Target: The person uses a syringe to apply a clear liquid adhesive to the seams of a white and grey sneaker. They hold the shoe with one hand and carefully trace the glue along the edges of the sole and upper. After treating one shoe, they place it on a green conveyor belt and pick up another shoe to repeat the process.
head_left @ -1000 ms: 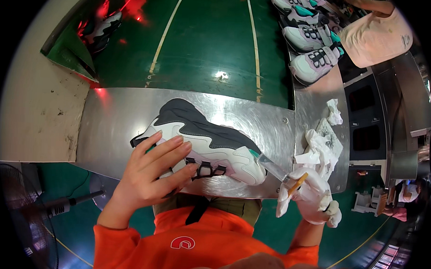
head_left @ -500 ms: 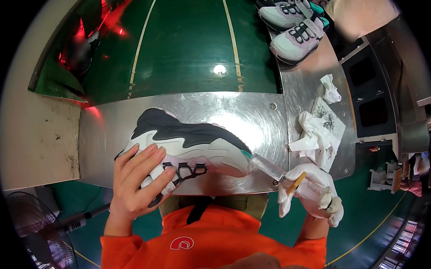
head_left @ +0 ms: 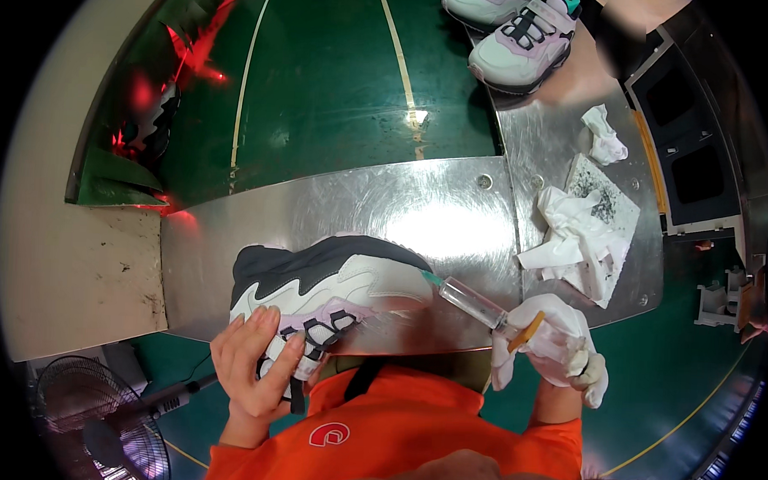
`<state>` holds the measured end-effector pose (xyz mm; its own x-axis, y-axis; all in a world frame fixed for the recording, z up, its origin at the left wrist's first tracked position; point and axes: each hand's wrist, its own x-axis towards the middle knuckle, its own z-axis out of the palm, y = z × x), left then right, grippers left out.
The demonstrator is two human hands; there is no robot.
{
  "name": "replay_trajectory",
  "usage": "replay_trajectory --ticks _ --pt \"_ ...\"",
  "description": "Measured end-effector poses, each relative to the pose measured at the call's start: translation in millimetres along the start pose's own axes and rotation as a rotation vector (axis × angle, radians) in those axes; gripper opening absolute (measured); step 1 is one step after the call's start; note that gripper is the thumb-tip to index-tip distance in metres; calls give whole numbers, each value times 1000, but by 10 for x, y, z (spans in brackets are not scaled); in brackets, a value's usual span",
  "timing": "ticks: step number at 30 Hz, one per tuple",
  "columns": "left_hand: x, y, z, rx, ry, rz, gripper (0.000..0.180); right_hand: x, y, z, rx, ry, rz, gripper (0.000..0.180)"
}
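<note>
I look down on a scuffed metal bench (head_left: 369, 189), bright with glare in the middle. Beyond it I see a green belt (head_left: 322, 85) with two pale lines, red light glowing at its left. On the bench's right side lie crumpled paper (head_left: 571, 225), a dark-speckled pad (head_left: 610, 201) and, farther off, white-and-lilac shoes (head_left: 526, 54). A fan (head_left: 98, 420) stands at lower left, near the green floor (head_left: 640, 401).

The shoe (head_left: 315, 284) is at the bench's near edge, toe rightward, dark sole turned away; my left grip (head_left: 257, 362) clasps its heel end. My right grip (head_left: 558, 343), wrapped in white, grasps a clear syringe (head_left: 471, 302), teal tip at the toe.

For markings, I make out a red, white-edged emblem (head_left: 330, 434) on the orange shirt (head_left: 420, 419).
</note>
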<state>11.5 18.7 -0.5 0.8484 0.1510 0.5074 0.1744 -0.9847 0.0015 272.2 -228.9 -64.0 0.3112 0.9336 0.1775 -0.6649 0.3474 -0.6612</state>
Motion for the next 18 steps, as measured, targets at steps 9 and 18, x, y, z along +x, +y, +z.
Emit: replay_trajectory --ticks 9,18 --pt "-22 62 25 11 20 -10 40 -106 223 31 77 -12 -100 121" --pt "-55 71 50 11 43 -17 38 -187 350 150 107 57 -122 119"
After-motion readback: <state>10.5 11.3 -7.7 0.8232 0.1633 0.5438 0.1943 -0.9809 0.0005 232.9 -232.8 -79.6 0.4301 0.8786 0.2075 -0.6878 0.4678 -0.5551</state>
